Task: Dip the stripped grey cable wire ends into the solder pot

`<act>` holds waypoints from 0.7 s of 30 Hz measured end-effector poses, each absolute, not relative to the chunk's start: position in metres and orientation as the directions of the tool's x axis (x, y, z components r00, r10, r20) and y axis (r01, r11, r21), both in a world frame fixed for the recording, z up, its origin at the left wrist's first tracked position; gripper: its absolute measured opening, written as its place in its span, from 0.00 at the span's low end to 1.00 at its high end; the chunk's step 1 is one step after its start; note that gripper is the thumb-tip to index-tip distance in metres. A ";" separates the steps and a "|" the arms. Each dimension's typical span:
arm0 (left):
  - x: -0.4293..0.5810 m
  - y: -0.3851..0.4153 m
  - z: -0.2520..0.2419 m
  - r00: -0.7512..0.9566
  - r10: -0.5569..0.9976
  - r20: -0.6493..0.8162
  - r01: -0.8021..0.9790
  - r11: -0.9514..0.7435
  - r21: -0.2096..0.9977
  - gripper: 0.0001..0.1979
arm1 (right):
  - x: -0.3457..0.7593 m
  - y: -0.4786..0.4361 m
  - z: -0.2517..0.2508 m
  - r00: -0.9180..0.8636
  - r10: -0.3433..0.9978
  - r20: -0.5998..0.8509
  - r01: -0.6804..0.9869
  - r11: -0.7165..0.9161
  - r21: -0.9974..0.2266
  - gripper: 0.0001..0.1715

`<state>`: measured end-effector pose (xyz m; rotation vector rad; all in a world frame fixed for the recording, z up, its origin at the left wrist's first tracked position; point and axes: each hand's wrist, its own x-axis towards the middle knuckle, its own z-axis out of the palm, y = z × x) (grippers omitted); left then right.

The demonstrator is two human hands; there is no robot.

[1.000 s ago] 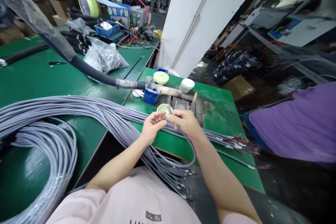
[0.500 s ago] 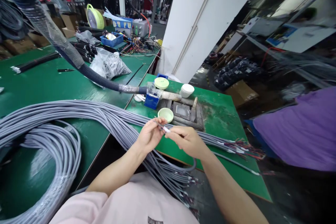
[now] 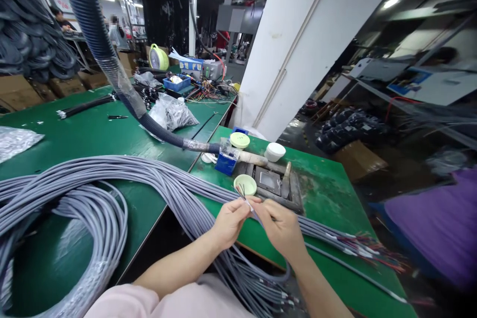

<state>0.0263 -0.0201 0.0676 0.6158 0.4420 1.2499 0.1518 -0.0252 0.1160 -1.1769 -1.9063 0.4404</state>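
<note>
My left hand [image 3: 231, 221] pinches a grey cable near its end, over the near edge of the green bench. Thin dark wires [image 3: 242, 190] fan out above its fingertips, and a white piece shows at the pinch. Fingers curled, my right hand [image 3: 282, 226] grips the same cable just to the right. A long bundle of grey cables [image 3: 169, 193] runs under both hands. Just beyond the fingers stands a pale green bowl [image 3: 245, 183], beside a square metal pot [image 3: 270, 181] set in a dark frame.
A ribbed hose [image 3: 164, 131] reaches down to a blue box [image 3: 226, 163]. A white bowl [image 3: 275, 151] and a green lid [image 3: 239, 139] stand behind. Stripped cable ends [image 3: 372, 248] lie right. A plastic bag [image 3: 173, 112] sits on the left table. A person in purple [image 3: 434, 223] is at right.
Dark wires now stick up from the cable end above my left fingertips. My right hand has curled more tightly round the cable. The view has tilted up, so the scene sits lower.
</note>
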 end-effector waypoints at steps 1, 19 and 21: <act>0.027 -0.020 0.065 0.246 0.969 0.021 -0.726 0.170 0.666 0.21 | 0.151 -0.024 0.119 -0.192 0.820 0.539 0.611 0.530 -0.588 0.18; 0.027 -0.028 0.060 0.385 0.923 0.022 -0.589 0.228 0.775 0.18 | 0.145 -0.011 0.128 0.048 0.872 0.488 0.473 0.410 -0.779 0.11; 0.027 -0.030 0.054 0.396 0.918 -0.010 -0.575 0.257 0.777 0.17 | 0.154 -0.010 0.128 0.176 0.844 0.507 0.424 0.400 -0.812 0.10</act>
